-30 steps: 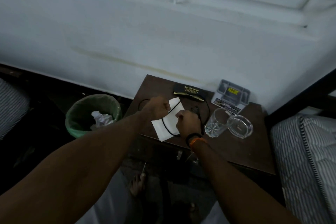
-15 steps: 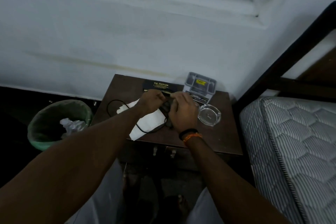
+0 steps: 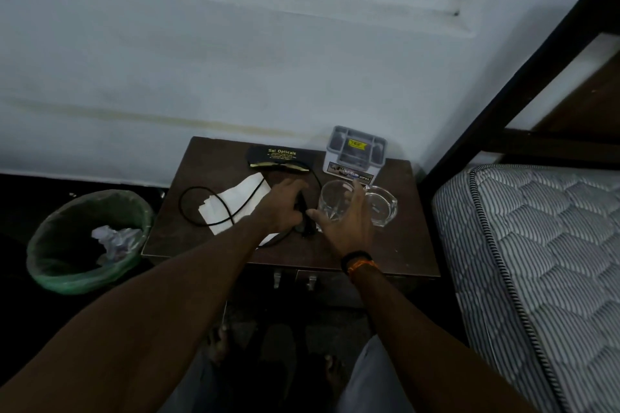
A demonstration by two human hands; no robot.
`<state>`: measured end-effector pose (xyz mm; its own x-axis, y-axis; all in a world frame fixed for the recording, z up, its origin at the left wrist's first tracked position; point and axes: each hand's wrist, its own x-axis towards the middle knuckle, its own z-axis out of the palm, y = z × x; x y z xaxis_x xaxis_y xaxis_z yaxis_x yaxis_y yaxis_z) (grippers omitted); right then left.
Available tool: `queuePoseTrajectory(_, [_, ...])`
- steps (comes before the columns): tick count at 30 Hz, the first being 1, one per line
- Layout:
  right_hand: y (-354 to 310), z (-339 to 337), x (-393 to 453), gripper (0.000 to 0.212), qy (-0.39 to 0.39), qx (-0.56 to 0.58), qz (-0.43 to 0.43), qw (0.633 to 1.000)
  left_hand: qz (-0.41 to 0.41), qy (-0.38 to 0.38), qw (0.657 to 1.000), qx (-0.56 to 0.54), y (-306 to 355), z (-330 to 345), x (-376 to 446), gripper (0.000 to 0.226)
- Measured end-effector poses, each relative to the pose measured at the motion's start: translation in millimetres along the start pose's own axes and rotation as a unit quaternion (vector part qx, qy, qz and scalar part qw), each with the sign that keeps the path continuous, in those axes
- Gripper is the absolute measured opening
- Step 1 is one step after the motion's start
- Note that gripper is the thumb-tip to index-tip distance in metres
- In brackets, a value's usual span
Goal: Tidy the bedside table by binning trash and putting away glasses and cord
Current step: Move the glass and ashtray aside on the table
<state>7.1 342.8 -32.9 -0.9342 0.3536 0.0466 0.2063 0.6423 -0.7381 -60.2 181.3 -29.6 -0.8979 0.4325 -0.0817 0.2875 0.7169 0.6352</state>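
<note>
Dark counter (image 3: 396, 255) carries one cord (image 3: 188, 201), one tissue (image 3: 235, 201), one glasses case (image 3: 278, 157) at twelve o'clock. My left hand (image 3: 285, 203) fingers clamp the cord; right hand (image 3: 349, 221) fingers spread beside one tumbler (image 3: 332, 198).

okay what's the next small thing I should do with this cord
Probably gather the loose loop toward your left hand, which already grips one end of the cord; the rest still sprawls over the white paper. Your right hand is open and free to help.

Bedroom (mattress (image 3: 536, 245) beside bedside table (image 3: 402, 245))
</note>
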Motion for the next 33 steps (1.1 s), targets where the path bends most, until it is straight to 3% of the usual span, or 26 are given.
queuePoseTrajectory(7, [1.1,-0.8,4.8,0.095,0.059,-0.004,0.011,0.998,0.014,0.027,0.999,-0.020,-7.6,12.1,2.5,0.065])
queuePoseTrajectory(13, [-17.6,-46.5,15.3,0.081,0.120,0.011,-0.022,0.992,0.032,0.064,0.997,-0.030,8.6,29.2,15.2,0.051])
queuePoseTrajectory(19, [-16.7,-89.4,46.7,0.076,0.177,0.033,0.002,0.984,0.071,0.053,0.993,-0.076,41.0,49.9,35.1,0.066])
queuePoseTrajectory(23, [1.5,-97.2,58.8,0.080,0.169,0.024,0.041,0.984,0.094,0.039,0.989,-0.110,56.6,58.7,48.2,0.075])
queuePoseTrajectory(30, [22.8,-90.0,68.5,0.082,0.139,0.015,0.051,0.989,0.045,0.002,0.997,-0.065,57.0,92.9,70.3,0.089])
queuePoseTrajectory(33, [29.3,-88.1,74.6,0.085,0.115,0.016,0.047,0.992,0.075,0.029,0.994,-0.071,56.0,102.5,77.1,0.088])
